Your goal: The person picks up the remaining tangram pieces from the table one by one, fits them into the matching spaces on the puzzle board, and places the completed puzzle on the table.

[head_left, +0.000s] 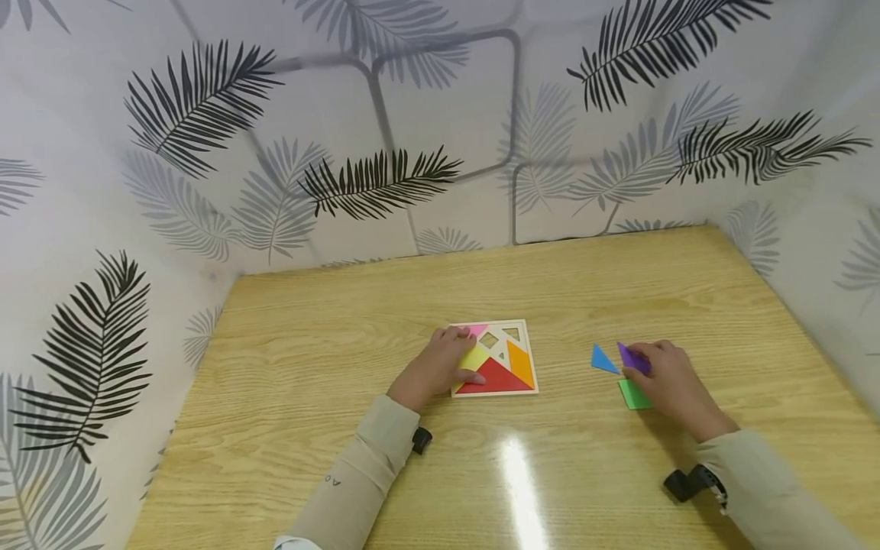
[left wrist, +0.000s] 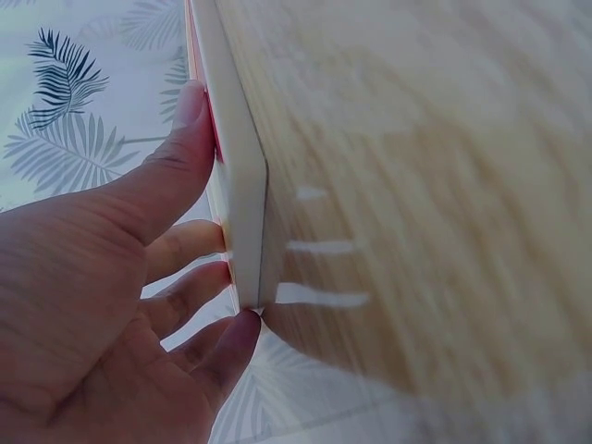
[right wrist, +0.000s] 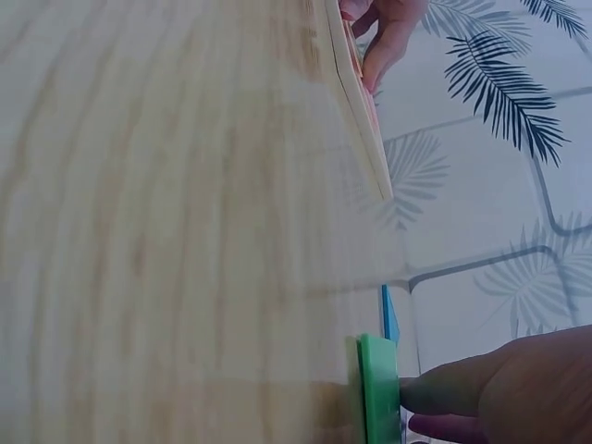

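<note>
A white-framed tangram board (head_left: 496, 394) lies on the table, with red, orange, yellow and pink pieces set in it and bare cut-outs near its top right. My left hand (head_left: 440, 368) rests on the board's left side. In the left wrist view, its thumb (left wrist: 185, 139) lies on the top face and the little finger touches a corner. Off to the right, my right hand (head_left: 670, 382) pinches a purple piece (head_left: 627, 356) between thumb and fingers. A blue triangle (head_left: 602, 360) lies just left of it, and a green piece (head_left: 632, 395) sits under the hand's near side, partly covered.
The wooden table (head_left: 330, 336) meets a leaf-patterned cloth wall (head_left: 447, 114) at its back and sides. Dark wrist devices show at the left cuff (head_left: 422, 439) and the right cuff (head_left: 694, 483). A bright light reflection crosses the near tabletop.
</note>
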The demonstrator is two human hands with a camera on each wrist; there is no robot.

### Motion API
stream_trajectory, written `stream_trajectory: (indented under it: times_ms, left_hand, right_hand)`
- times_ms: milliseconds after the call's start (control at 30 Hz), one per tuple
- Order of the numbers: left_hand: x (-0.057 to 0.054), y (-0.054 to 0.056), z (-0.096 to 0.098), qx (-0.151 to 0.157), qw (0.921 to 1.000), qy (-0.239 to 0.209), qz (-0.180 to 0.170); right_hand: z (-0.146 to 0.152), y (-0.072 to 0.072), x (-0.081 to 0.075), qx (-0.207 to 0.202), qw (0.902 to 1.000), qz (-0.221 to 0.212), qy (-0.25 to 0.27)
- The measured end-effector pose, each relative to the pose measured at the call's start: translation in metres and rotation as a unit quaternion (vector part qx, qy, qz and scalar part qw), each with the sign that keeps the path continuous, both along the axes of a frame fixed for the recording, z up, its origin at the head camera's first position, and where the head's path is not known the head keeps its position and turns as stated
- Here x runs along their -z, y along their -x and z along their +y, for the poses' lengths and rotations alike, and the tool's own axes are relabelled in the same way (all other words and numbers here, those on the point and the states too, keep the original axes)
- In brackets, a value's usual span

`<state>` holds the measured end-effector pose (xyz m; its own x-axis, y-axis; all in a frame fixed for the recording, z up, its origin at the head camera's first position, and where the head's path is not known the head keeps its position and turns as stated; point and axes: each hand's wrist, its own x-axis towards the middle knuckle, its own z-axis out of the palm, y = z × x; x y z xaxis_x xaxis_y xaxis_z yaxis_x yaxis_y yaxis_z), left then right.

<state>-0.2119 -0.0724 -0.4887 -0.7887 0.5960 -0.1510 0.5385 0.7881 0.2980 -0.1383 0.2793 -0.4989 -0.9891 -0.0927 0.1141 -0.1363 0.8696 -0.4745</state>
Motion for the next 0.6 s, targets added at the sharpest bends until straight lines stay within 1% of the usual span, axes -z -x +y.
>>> stream_trajectory:
  times_ms: [367,500,600]
  left_hand:
    - [0.0,0.001,0.0,-0.003,1.0,0.007,-0.002]
    - [0.0,0.0,0.0,-0.002,0.9999,0.013,0.001]
    - [0.001,0.0,0.001,-0.004,0.9999,0.015,0.001]
  right_hand:
    - [-0.004,0.004,-0.002,-0.001,1.0,0.001,0.003]
    - [-0.002,0.008,-0.002,-0.014,0.9998,-0.01,0.01]
    - [0.001,0.012,-0.002,-0.025,0.9989,-0.027,0.028]
